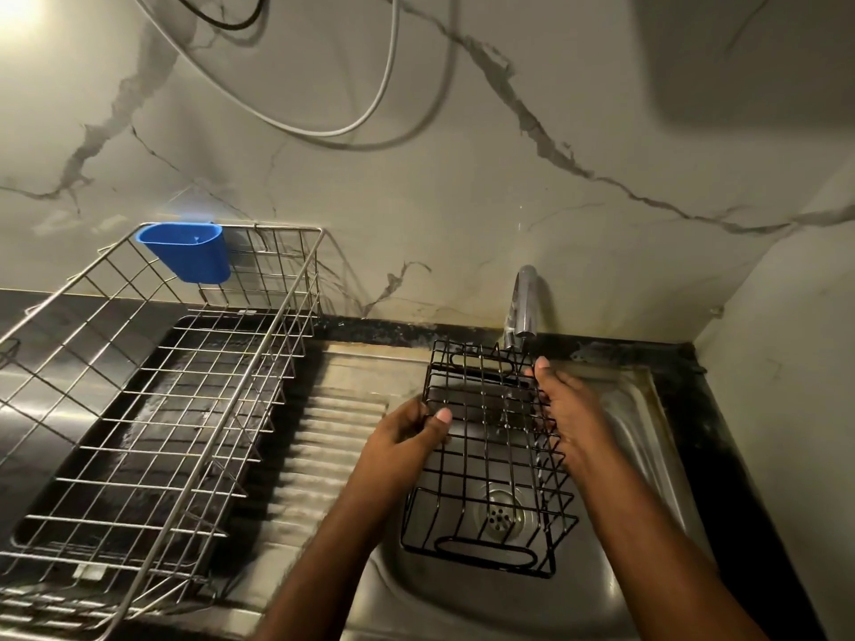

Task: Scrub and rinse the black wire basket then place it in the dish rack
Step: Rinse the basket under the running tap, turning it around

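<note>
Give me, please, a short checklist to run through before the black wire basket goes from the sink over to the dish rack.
1. Hold on the black wire basket: ok. The left hand pinches its left edge and the right hand holds its right side.
2. Basket over the sink: ok, so drips fall into the bowl.
3. Rinse under the tap: cannot tell. A thin stream seems to fall through the wires, but the picture is blurred there.
4. Soap all gone: cannot tell, the wires are too fine to judge.
5. Room in the dish rack: ok, nothing lies on its wire floor.
6. Blue cup on the rack's far rim: ok, out of the way.
</note>
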Available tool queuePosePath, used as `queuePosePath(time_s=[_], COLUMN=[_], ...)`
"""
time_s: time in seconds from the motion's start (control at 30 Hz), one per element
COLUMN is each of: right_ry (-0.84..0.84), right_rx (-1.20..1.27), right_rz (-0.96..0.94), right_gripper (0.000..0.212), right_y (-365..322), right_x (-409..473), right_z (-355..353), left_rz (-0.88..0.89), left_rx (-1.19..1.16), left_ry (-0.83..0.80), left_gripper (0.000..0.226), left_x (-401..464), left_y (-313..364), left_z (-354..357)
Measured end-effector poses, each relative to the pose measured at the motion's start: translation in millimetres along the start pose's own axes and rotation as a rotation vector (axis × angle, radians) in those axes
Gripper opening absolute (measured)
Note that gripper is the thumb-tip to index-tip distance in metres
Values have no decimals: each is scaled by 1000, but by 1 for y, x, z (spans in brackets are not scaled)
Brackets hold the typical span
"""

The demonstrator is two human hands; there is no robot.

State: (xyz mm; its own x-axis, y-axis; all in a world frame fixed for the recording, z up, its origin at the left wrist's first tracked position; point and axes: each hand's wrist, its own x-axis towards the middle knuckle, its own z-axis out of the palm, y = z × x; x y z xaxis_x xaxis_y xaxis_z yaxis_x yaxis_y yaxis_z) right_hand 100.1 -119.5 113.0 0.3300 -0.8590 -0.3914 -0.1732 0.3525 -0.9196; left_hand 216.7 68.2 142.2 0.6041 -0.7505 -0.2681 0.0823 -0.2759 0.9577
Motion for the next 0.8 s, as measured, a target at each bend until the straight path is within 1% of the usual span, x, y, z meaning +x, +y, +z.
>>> queuePosePath(time_s=[0.1,0.2,0.27,0.33,0.47,0.6,0.8], right_ry=[-19,-17,-26,-29,-25,-56,-73], right_rx=[0,-3,14,33,17,-9,-73], right_rz=[17,28,29,26,-3,-11,-24], right_gripper=[30,29,28,28,27,27,19], right_y=[-1,-3,-4,-4,-2,-3,1], right_x=[-1,-2,-2,-1,1,-1,1], right_z=[1,1,2,3,2,2,0], left_rz=[41,74,60,43,38,45,70], left_rx=[-2,-10,-48,-89,-132,-170,-194], left_ry=[86,136,132,138,149,133,148], left_gripper=[42,37,35,38,38,35,43], left_x=[3,2,2,1,-1,-3,-1], left_y=[-3,-1,1,3,6,9,8], left_z=[4,9,10,12,17,18,19])
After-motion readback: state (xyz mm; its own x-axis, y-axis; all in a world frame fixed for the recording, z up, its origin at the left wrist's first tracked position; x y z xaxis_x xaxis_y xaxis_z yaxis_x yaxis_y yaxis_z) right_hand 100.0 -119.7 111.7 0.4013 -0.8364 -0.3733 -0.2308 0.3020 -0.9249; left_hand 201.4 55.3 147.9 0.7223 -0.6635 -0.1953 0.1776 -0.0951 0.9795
